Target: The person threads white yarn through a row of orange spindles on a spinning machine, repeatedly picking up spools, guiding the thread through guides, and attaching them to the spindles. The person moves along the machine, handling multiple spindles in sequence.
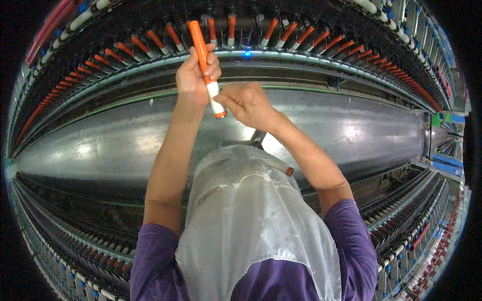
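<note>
An orange spinning bobbin (199, 41) with white yarn (214, 90) wound round its lower part is tilted in front of the machine. My left hand (191, 83) is closed round its middle, fingers wrapped on the right side. From the right, my right hand (248, 104) meets the wound yarn with its fingers curled and its thumb tip against the white winding. Whether a thread end is pinched there is too small to tell. Behind the held bobbin runs a row of orange bobbins on the spinning frame (286, 34), several with white yarn at their bases.
A metal rail (321, 59) with a blue light (247, 53) passes below the bobbin row. The smooth grey floor (351, 125) stretches left and right. Another machine (90, 251) stands behind me. A reddish-brown tube end (289, 171) sticks out of my pale apron (261, 215).
</note>
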Tool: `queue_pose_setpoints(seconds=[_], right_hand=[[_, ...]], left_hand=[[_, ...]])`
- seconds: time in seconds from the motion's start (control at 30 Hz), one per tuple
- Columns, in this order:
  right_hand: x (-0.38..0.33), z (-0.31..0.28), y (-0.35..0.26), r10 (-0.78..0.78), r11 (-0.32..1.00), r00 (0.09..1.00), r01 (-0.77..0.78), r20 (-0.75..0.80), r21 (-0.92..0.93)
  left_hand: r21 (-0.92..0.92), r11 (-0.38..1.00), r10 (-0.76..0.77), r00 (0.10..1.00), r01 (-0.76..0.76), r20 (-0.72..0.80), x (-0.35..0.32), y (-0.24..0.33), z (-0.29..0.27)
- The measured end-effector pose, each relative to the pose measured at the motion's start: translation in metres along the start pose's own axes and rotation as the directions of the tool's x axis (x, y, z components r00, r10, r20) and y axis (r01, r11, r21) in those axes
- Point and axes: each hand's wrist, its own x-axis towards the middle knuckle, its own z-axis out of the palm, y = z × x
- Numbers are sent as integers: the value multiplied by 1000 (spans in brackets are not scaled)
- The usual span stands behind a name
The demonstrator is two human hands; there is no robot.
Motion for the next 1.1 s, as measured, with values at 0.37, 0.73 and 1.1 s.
queue_pose_setpoints(seconds=[0.37, 0.73, 1.1], right_hand=[[-4, -19, -8, 217, 966, 933, -164, -286, 200], [-69, -17, -24, 345, 773, 899, -108, -271, 625], [-55, -138, 85, 570, 719, 752, -264, -329, 643]], left_hand=[[215, 976, 70, 989, -40, -134, 5, 9, -3], [-283, 954, -49, 883, -97, -467, 16, -10, -46], [846, 450, -507, 862, 286, -22, 19, -100, 13]])
